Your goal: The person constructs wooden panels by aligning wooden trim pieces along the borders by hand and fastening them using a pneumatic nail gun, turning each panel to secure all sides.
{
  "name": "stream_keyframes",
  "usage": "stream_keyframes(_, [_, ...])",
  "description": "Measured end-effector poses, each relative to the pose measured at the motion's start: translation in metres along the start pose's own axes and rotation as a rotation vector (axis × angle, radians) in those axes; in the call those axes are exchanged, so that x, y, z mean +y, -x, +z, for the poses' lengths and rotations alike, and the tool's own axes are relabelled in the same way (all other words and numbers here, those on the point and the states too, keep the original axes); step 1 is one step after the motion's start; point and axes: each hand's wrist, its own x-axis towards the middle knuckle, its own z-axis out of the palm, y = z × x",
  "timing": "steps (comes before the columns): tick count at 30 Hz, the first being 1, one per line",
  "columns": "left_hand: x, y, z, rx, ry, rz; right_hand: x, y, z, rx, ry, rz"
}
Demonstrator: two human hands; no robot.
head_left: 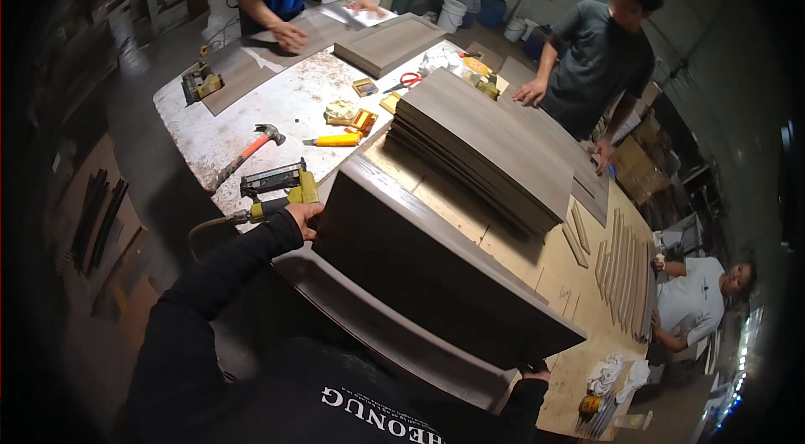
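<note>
Both hands grip the dark cabinet panel (pixel 436 276) by its ends, left hand (pixel 305 216) curled over the far-left corner, right hand (pixel 534 373) mostly hidden beneath, its long axis running left-to-right across the bench (pixel 251 121).

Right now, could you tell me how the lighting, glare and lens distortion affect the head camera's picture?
In the head view, fisheye bending curves the workbench edges and blacks out the corners; overhead light glares off the bench's pale top and the floor at upper left; the dark panel gripped by the left hand and right hand is dim but sharp, while the stacked boards shadow the plywood beneath.
</note>
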Motion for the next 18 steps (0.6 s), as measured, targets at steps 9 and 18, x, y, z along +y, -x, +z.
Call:
stream_keyframes(9, [-0.037,0.000,0.057,0.166,0.012,-0.057,0.110,-0.031,0.005,-0.090,-0.778,0.247])
stream_keyframes(18, [-0.038,0.000,0.040,0.181,-0.152,-0.255,0.048,-0.038,0.027,-0.076,0.724,-0.306])
